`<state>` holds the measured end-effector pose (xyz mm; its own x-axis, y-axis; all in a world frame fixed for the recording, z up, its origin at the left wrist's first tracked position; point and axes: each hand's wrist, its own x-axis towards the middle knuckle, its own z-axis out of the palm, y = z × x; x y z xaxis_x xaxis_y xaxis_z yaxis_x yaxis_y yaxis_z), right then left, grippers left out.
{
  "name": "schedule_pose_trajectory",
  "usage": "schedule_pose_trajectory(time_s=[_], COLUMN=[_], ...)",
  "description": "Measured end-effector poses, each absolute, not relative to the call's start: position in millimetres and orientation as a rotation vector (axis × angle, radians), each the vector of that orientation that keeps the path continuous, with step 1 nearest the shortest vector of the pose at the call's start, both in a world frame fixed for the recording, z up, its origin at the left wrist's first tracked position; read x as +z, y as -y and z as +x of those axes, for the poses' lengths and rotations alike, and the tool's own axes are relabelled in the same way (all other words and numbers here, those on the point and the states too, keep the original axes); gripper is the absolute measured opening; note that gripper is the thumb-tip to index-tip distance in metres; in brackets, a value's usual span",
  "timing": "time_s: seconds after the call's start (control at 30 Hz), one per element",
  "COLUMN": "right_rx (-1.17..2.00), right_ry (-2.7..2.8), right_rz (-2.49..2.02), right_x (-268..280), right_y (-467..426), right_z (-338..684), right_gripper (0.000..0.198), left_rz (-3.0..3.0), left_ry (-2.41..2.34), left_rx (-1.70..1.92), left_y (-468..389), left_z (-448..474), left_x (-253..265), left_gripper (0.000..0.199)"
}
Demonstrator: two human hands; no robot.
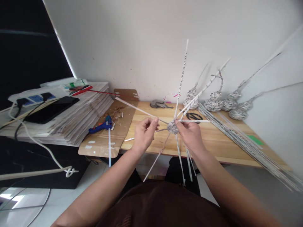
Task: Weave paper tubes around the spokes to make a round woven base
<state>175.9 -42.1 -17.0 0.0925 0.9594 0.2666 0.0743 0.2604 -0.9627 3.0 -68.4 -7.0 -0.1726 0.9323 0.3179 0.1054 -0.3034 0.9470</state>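
Note:
A small round woven piece of rolled newspaper [172, 127] hangs above the table's front part, with several paper sticks fanning out from it. At its right edge my right hand [191, 134] pinches the weave between thumb and fingers. My left hand [145, 131] is left of the weave, thumb and fingertips closed on a paper stick [137, 109] that slants up to the left. One long printed stick [182, 74] points up, and a thicker white one [205, 89] leans up to the right. Other sticks hang down over the table's front edge.
Several gourd-shaped woven pieces [213, 102] stand by the wall. A bundle of paper sticks [239, 142] lies on the right, black scissors [194, 117] behind my right hand. Left are a blue glue gun [100, 126] on cardboard [97, 151], a paper stack [94, 110] and a phone [52, 109].

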Motion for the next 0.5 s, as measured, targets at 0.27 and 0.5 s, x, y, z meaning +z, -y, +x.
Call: schedule_pose_trajectory(time_s=[0.27, 0.5], right_rx=[0.741, 0.828], right_ry=[1.541, 1.531], right_rz=[-1.18, -1.122], right_x=[-10, -14], right_y=[57, 55], right_z=[169, 171], right_gripper=[0.024, 0.02], left_rz=[1.609, 1.625], left_ry=[-1.133, -1.044], left_rx=[1.353, 1.376], left_y=[49, 46], left_z=[18, 19], left_x=[-5, -19], left_gripper=[0.027, 0.02])
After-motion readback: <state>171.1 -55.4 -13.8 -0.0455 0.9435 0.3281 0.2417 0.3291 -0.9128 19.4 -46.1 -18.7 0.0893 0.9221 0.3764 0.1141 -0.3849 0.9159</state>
